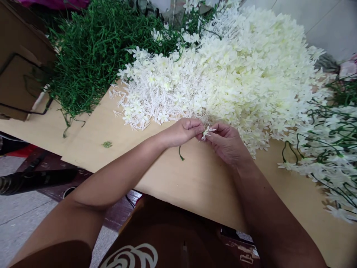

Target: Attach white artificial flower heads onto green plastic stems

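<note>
1. The small white flower (208, 131) is a pale cream plastic bloom with thin, narrow petals fanned outward; it sits between both hands, above the wooden table (195, 182), just at the near edge of the big white flower pile (237, 70).
2. A thin green stem (180, 152) hangs from under the left hand; its long axis runs roughly vertical, the curled tip toward the table's near edge. The bloom faces right and slightly away.
3. The left hand (182, 131) is closed, fingertips pinched at the flower's base.
4. The right hand (227, 143) is curled, fingertips pinching the petals.
5. Green stems (92, 56) are heaped toward the far left corner.
</note>
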The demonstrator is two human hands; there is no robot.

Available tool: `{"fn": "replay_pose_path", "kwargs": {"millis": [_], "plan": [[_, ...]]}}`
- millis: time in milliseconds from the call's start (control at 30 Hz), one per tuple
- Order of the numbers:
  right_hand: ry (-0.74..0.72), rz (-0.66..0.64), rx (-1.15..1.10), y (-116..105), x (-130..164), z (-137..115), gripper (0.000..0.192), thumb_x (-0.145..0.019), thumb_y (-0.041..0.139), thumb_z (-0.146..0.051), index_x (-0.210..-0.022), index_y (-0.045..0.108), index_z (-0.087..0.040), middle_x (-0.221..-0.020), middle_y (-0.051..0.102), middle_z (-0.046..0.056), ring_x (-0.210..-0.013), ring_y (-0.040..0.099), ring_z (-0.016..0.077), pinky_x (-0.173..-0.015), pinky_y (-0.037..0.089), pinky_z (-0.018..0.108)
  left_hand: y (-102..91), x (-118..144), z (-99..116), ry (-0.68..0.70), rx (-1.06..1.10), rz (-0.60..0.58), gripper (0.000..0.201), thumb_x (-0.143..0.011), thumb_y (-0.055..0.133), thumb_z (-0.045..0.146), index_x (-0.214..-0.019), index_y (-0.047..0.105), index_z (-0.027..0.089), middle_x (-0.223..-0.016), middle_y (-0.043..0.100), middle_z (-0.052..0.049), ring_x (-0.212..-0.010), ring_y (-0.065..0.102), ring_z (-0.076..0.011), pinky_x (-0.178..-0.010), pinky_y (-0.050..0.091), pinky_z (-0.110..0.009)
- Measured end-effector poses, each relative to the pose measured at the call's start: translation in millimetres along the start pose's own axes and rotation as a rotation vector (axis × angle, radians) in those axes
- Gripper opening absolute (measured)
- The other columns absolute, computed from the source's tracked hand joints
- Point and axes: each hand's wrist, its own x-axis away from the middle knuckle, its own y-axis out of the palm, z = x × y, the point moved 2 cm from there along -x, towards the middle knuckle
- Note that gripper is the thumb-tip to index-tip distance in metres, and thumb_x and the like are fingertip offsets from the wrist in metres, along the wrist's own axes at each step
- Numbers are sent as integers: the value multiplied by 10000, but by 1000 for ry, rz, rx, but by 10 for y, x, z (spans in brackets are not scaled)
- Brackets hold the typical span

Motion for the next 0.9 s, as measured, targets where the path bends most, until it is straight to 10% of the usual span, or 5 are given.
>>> {"fn": "replay_pose_path", "kwargs": {"millis": [600,900], "plan": [[-33,170,64,22,-11,89,311,-525,838,-239,-613,541,-206,-565,628,-78,-539,610,94,-604,531,258,111,-8,1,-56,-132,130,314,-890,502,196,-581,480,147,-569,458,47,-568,420,-76,-600,344,-213],[-71,149,-32,-30,68,-146,260,-587,805,-237,-663,557,-211,-612,666,-52,-599,651,117,-622,596,286,-68,88,122,53,-208,109,228,-907,503,318,-859,625,131,-694,544,15,-657,487,-92,-645,386,-224]]}}
